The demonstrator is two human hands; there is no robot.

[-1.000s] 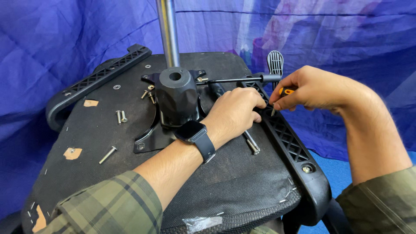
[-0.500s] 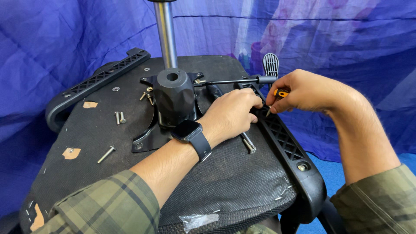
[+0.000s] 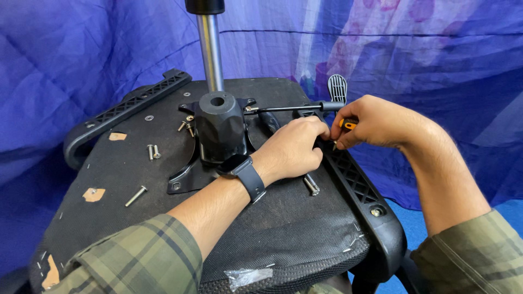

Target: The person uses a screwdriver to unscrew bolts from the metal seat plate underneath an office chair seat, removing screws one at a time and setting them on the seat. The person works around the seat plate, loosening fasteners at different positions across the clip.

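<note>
**A:** What fills the view?

**B:** A blue cloth [image 3: 81, 54] hangs behind everything. In front of it an office chair seat [image 3: 283, 218] lies upside down, its black fabric underside facing up. A long black armrest bracket [image 3: 357, 182] runs along the seat's right edge, and a second armrest [image 3: 125, 109] lies along the far left edge. At the centre stands a black tilt mechanism [image 3: 219, 128] with a metal column [image 3: 210, 49] rising from it.

**A:** And the hands?

**B:** Both meet at the far end of the right bracket. The left hand [image 3: 294, 149] has its fingers curled shut against the bracket; whether they pinch anything is hidden. The right hand [image 3: 376, 122] pinches a small screwdriver [image 3: 348, 123], of which only a bit of orange handle shows, its tip hidden between the hands.

**A:** So which step is this?

**B:** It looks like working a fastener at the bracket's far end. The next move likely calls for keeping the tip seated and the bracket steady.

**A:** Anything small nearby?

**B:** One bolt [image 3: 311, 185] lies just near the left hand, and more loose bolts [image 3: 151, 151] lie well apart on the left.
</note>
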